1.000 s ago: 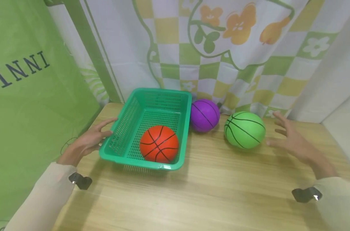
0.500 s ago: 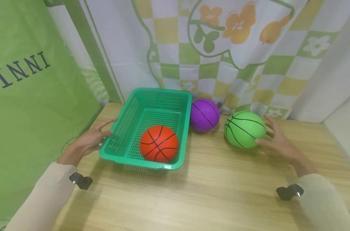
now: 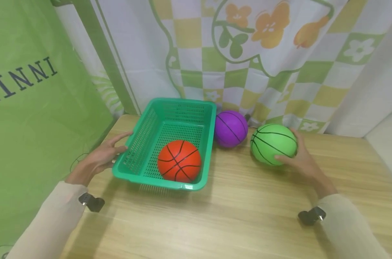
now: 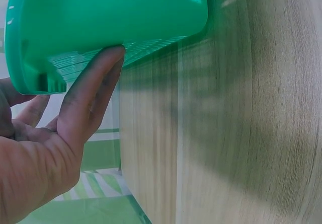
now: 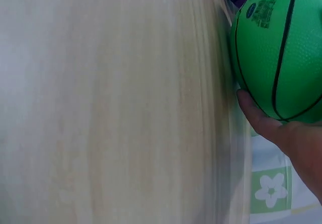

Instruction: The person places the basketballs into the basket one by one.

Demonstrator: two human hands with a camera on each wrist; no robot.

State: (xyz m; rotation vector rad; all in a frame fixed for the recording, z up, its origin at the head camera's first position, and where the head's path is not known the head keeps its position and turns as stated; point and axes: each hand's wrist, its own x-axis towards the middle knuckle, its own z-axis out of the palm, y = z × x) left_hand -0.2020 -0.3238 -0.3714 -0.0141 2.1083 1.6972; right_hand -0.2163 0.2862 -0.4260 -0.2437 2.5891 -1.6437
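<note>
Right hand (image 3: 301, 162): we now find it curved around the right side of the green ball (image 3: 270, 144), thumb across the near face and fingers at the back, gripping it; a second ago it was spread open just off the ball
Left hand (image 3: 100, 156): as before, we see it at the left side of the basket (image 3: 208, 144), fingers nearly straight and parted, touching without being wrapped around it
Green ball: we have it on the table (image 3: 247, 219), within the right hand and well apart from the left, in much the same spot as a second ago
Purple ball (image 3: 231, 128): we see it between the basket and the green ball, just beside the basket's right wall, unmoved
Red ball (image 3: 179, 160): it sits inside the basket, in the near right corner, also unmoved
Left wrist view: here we see what the head view hides, two fingertips against the basket's outer wall, below the rim
Right wrist view: only here do we see a dark printed mark (image 5: 264, 13) on the green ball, and one digit stretched along its underside
</note>
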